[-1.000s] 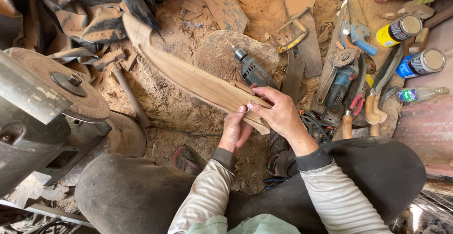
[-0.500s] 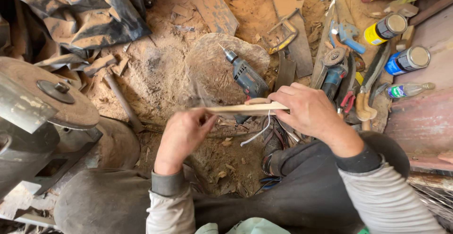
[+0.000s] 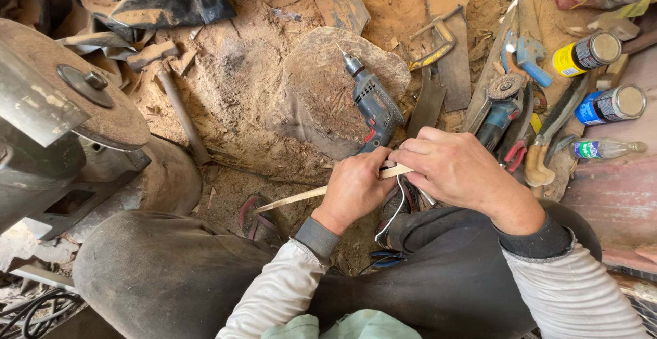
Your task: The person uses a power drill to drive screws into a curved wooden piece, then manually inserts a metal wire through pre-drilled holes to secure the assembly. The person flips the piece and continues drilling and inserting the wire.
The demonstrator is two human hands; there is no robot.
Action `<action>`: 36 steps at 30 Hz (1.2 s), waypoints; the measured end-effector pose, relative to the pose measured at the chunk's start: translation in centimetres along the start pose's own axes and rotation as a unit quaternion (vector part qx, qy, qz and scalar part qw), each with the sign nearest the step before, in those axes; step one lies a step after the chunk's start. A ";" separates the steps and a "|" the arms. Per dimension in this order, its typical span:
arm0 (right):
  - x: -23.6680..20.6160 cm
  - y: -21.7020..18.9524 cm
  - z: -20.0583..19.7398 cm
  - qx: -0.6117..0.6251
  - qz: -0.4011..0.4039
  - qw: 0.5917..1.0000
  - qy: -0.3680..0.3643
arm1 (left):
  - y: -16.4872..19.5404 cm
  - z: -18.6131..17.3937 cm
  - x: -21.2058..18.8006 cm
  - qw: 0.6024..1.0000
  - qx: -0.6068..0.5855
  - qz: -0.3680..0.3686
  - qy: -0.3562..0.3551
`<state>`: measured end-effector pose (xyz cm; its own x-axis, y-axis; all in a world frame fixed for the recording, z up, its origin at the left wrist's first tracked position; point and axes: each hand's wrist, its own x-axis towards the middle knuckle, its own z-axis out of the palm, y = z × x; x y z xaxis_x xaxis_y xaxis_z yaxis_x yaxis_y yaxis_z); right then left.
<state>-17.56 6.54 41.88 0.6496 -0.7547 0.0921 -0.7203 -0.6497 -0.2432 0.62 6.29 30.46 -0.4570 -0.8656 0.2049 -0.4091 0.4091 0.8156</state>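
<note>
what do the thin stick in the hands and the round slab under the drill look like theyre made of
Stick: pale bare wood, unfinished, going by its light tan colour and flat cut face; both the left hand and right hand grip it. Round slab: probably a cut log section, rough and dusty with chipped marks, though stone cannot be ruled out. The drill lies on it.

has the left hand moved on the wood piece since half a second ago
Yes. The left hand, then apart from the right hand, has closed in beside it on the wooden piece below the drill.

Pale bare wood strip point(image 3: 301, 195); rusty matt metal disc point(image 3: 102, 99).
</note>
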 end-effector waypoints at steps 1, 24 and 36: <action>0.1 0.1 0.1 0.008 -0.008 1.000 0.014 | -0.2 0.2 0.1 1.000 -0.014 -0.002 0.005; 0.5 11.4 23.1 0.538 0.628 0.562 0.017 | -20.6 4.4 -2.7 0.705 -0.592 -0.357 0.156; 3.4 11.3 28.1 0.820 0.405 0.231 0.332 | -22.5 6.1 -3.2 0.685 -0.626 -0.326 0.182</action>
<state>-16.61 -0.75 12.28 -0.1087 -0.7698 -0.6290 0.8744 0.2269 -0.4289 6.53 1.61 8.13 -0.1795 -0.8546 -0.4873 0.6686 -0.4693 0.5768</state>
